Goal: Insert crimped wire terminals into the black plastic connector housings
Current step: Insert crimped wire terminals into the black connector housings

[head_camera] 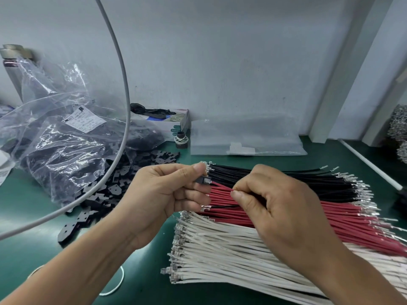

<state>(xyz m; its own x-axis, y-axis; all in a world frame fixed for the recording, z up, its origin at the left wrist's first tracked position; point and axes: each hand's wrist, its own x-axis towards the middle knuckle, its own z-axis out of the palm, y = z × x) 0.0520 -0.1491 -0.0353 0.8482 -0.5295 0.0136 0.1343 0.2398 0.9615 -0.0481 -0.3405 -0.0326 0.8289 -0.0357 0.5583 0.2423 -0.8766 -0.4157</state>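
My left hand (167, 194) pinches a small black connector housing (203, 180) between thumb and fingers, above the wire bundles. My right hand (275, 208) pinches a red wire (220, 188) whose end sits at the housing's opening. A loose black wire with a metal terminal (217, 207) also runs out from under my right hand's fingers. Below lie three bundles of crimped wires: black (297, 183), red (330, 219) and white (220, 256).
A pile of black housings (123, 183) spills from a clear plastic bag (61, 146) at left. A grey cable (123, 84) arcs across the view. A small box (174, 122), an empty clear bag (246, 137) and a white rod (370, 164) lie on the green mat (33, 205).
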